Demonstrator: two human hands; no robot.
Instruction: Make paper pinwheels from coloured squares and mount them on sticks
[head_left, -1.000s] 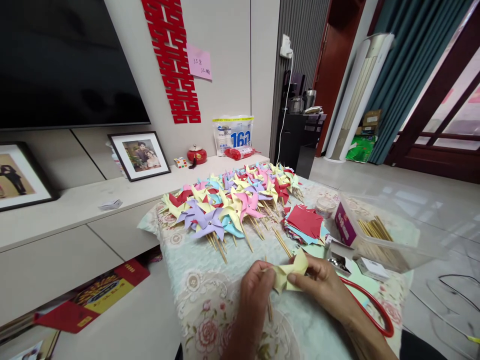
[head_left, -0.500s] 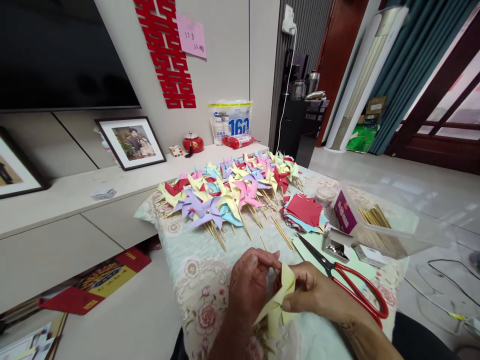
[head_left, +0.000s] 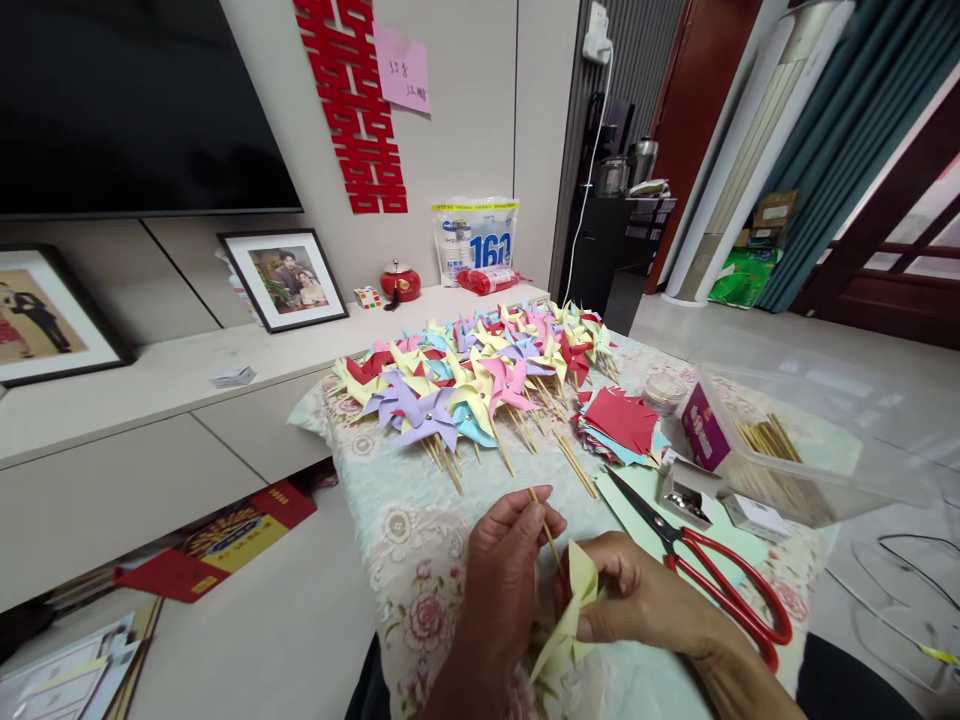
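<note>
Low at the middle of the head view, my left hand (head_left: 506, 555) pinches a thin wooden stick (head_left: 550, 533) between thumb and fingers. The stick slants down toward the back of a pale yellow paper pinwheel (head_left: 574, 620). My right hand (head_left: 630, 590) is closed on that pinwheel, thumb on its near side; the fingers behind it are partly hidden. Whether the stick is joined to the paper I cannot tell. Beside my right hand lie scissors (head_left: 679, 540) with red handles, resting on green paper (head_left: 622, 495).
Finished pinwheels (head_left: 465, 385) in several colours cover the table's far side. Near them are loose sticks (head_left: 576, 465), stacked paper squares (head_left: 621, 422), a small open box of metal pins (head_left: 686, 495) and a clear plastic bin (head_left: 817, 475) holding more sticks. A white cabinet (head_left: 172, 400) runs along the left.
The stick now shows upright between my left thumb and fingers, where it was barely visible before. My right hand still holds the pinwheel. The whole view has shifted slightly.
</note>
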